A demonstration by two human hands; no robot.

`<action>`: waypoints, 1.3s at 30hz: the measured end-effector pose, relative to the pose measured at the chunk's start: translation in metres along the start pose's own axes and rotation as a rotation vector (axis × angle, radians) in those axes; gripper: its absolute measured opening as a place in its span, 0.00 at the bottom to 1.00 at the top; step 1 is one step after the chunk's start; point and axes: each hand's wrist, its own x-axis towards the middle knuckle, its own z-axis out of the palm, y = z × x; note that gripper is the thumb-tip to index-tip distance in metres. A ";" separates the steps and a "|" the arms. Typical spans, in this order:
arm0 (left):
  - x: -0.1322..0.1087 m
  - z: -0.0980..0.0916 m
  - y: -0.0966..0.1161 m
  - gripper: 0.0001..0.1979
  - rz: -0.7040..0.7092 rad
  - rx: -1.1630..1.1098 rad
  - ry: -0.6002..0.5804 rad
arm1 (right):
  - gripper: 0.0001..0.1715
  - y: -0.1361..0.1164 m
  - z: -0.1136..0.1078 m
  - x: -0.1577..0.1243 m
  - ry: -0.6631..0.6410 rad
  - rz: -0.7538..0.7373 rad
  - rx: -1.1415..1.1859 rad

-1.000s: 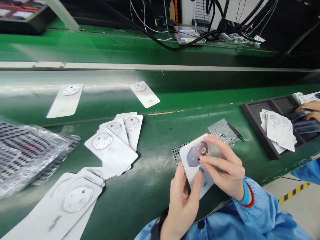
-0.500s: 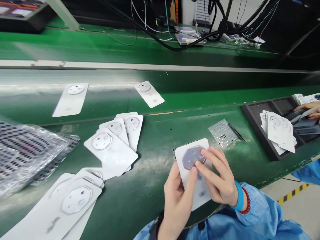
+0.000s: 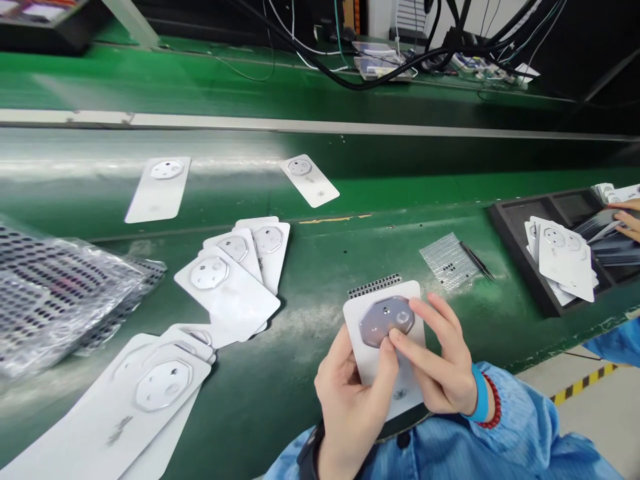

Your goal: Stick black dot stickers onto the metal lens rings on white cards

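A white phone back cover with a grey octagonal camera area is tilted up close to the table's near edge. My left hand grips its left side, thumb on the front and fingers behind. On the right side, my right hand holds the cover too, with a fingertip at the octagon's lower rim beside the left thumb. Its other visible fingers are raised near the upper right edge; its thumb is hidden. Behind the cover's top edge, a strip of black dots shows.
Loose white covers lie in overlapping piles at left; two more lie farther back. A clear dotted sheet and tweezers are right of centre. A black tray holds covers, with another person's hand there. Bagged dotted sheets lie far left.
The view has shifted slightly. Held in both hands, the cover is tilted a little differently, and more of the black-dotted strip shows behind its top. The right fingers have moved slightly across the octagon.
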 end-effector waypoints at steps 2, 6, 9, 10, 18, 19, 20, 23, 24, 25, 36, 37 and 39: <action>-0.001 0.001 0.001 0.06 0.008 0.010 0.005 | 0.32 -0.001 0.000 0.001 0.013 0.086 0.131; -0.003 0.004 0.003 0.06 0.024 0.029 0.008 | 0.27 -0.005 0.003 0.010 0.191 0.404 0.460; -0.005 0.007 0.005 0.04 0.033 0.049 0.047 | 0.23 -0.010 0.006 0.020 0.200 0.592 0.781; -0.005 0.008 0.006 0.04 0.039 0.053 0.048 | 0.22 -0.011 0.006 0.022 0.189 0.635 0.851; -0.005 0.000 0.003 0.02 0.087 0.146 -0.076 | 0.19 -0.018 0.006 0.025 0.231 0.675 0.853; -0.004 -0.002 0.002 0.03 0.091 0.146 -0.105 | 0.19 -0.018 0.005 0.026 0.233 0.674 0.844; -0.002 -0.003 0.001 0.04 0.088 0.135 -0.127 | 0.19 -0.018 0.004 0.026 0.219 0.674 0.838; 0.002 -0.009 0.001 0.07 0.021 0.085 -0.084 | 0.13 -0.014 -0.003 0.027 0.092 0.642 0.835; 0.004 -0.013 0.002 0.08 -0.010 0.083 -0.024 | 0.11 -0.010 -0.005 0.026 0.046 0.623 0.821; 0.006 -0.018 0.004 0.10 -0.038 0.097 0.055 | 0.10 -0.006 -0.006 0.024 0.013 0.599 0.786; 0.036 -0.089 -0.021 0.25 -0.297 0.176 0.273 | 0.22 0.065 0.055 -0.032 -0.528 0.109 -0.091; 0.037 -0.091 -0.027 0.26 -0.265 0.204 0.288 | 0.18 0.068 0.056 -0.034 -0.505 0.094 -0.095; 0.040 -0.091 -0.038 0.31 -0.188 0.273 0.309 | 0.14 0.070 0.051 -0.034 -0.427 0.087 -0.077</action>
